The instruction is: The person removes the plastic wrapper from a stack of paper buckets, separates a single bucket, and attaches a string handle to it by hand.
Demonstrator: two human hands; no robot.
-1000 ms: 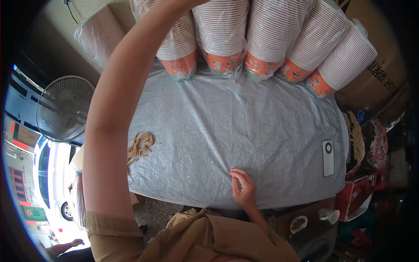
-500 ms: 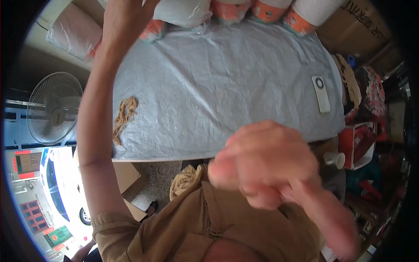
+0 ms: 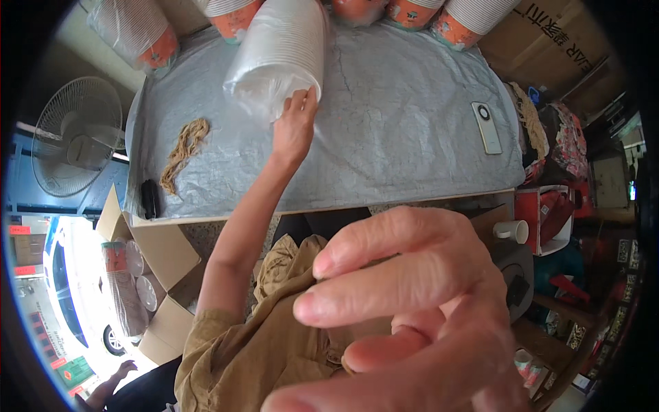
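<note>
Head view: just beyond the left hand (image 3: 295,132), the wrapped cup stack (image 3: 285,48) is clasped by its near rim, seemingly for steadiness; the right hand's (image 3: 458,309) fingers are spread, nothing visibly held.

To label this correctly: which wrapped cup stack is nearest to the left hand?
The wrapped stack whose white end faces the camera, with the left hand at its rim; the other stacks along the back show orange.
</note>
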